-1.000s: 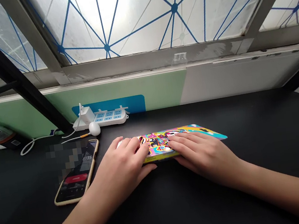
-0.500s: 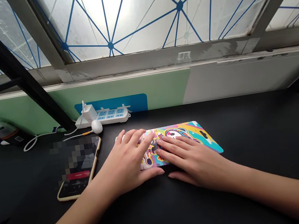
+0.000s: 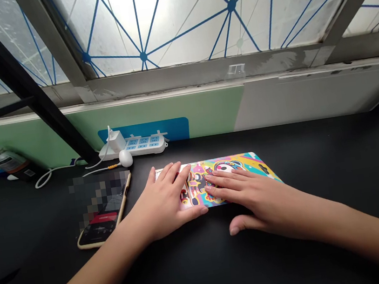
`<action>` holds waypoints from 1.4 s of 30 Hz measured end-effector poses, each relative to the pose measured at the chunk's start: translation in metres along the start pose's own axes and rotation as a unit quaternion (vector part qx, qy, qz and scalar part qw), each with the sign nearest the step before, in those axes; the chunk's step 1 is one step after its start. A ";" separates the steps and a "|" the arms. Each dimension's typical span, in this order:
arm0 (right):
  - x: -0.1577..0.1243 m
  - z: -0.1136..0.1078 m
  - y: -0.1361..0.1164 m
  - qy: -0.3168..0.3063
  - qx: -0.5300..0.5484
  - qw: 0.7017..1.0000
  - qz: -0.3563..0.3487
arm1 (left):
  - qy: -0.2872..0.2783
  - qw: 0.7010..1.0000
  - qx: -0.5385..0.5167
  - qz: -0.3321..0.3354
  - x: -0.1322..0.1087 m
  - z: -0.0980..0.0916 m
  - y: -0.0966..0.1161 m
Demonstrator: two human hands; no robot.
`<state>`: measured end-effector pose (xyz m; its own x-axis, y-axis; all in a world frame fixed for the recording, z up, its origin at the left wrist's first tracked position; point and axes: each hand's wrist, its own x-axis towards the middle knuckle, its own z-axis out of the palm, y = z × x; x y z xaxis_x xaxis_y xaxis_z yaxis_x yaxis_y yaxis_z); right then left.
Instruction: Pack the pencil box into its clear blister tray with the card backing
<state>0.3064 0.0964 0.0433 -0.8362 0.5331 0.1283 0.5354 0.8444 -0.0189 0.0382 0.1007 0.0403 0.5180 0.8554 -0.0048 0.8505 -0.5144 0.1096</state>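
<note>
A flat, brightly printed cartoon board (image 3: 245, 164) lies on the black table (image 3: 337, 163) in front of me. My left hand (image 3: 166, 201) rests flat on its left part, fingers stretched out and slightly spread. My right hand (image 3: 249, 194) lies flat over its middle and near edge, fingers extended, thumb on the table just in front of it. Neither hand grips anything. Part of the board is hidden under both hands.
A phone (image 3: 105, 210) lies to the left of my left hand. Behind it sit a white power strip (image 3: 140, 145) with a charger and cable, and a small white round object (image 3: 125, 158). A bottle (image 3: 7, 160) lies far left. A window runs along the back.
The board has turned and settled flat on the table, drawn slightly nearer. Both hands have flattened on it; my right hand slid back so its thumb is off the board.
</note>
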 end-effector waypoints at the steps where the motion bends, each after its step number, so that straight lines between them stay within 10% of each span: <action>1: -0.004 -0.004 0.003 -0.016 0.006 1.000 0.008 | 0.000 1.000 0.000 -0.002 0.000 0.000 0.000; 9: -0.024 -0.028 0.037 -0.004 0.024 0.999 0.041 | -0.014 1.000 -0.005 -0.008 0.001 0.000 -0.001; 21: 0.010 0.030 -0.005 0.053 -0.073 0.995 0.033 | -0.009 1.000 -0.009 0.008 0.000 0.004 -0.008; 33: -0.025 -0.019 0.035 -0.026 0.017 0.992 0.120 | -0.009 1.000 0.011 0.008 0.000 0.003 -0.010; 42: 0.001 0.030 0.009 0.053 -0.043 0.993 0.093 | 0.031 0.999 0.007 0.035 0.002 0.001 0.002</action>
<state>0.3069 0.1055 0.0135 -0.7077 0.6662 0.2352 0.6908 0.7223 0.0330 0.0406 0.1012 0.0392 0.5693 0.8196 0.0645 0.8144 -0.5729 0.0927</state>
